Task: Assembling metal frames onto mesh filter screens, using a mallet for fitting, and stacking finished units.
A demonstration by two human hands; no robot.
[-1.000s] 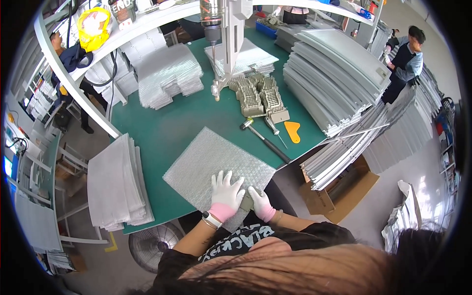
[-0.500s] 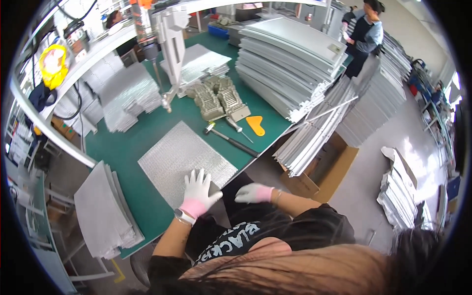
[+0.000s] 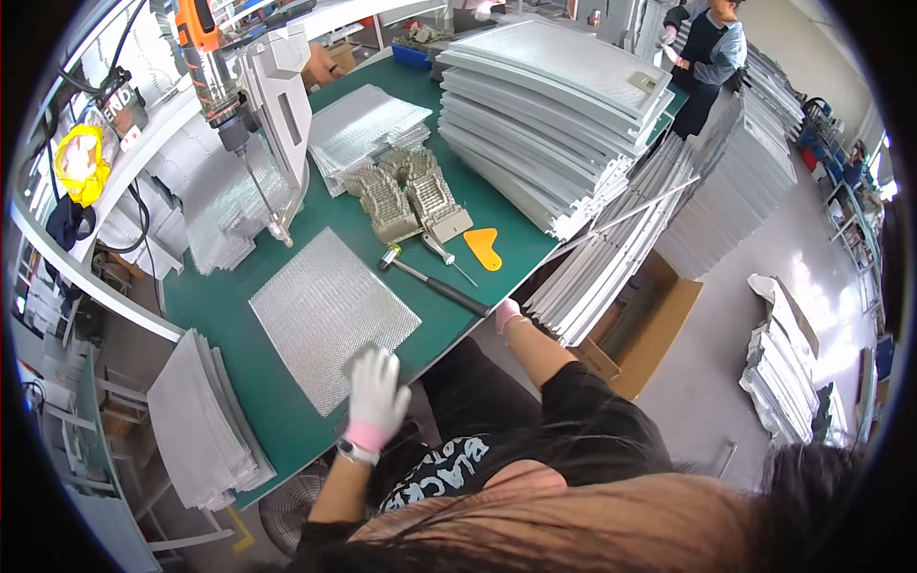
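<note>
The left hand (image 3: 376, 393), fingers extended, might skew the mesh sheet (image 3: 330, 310) by dragging — its hold, like the right hand (image 3: 507, 313)'s, cannot be told.

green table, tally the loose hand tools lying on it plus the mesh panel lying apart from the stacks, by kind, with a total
Hammer: 1
Screwdriver or awl: 1
Yellow-orange flat scraper: 1
Mesh panel: 1
Total: 4

The silvery, metallic-looking sheet (image 3: 330, 320) is rough and glossy, the green tabletop (image 3: 260, 372) smooth.
</note>
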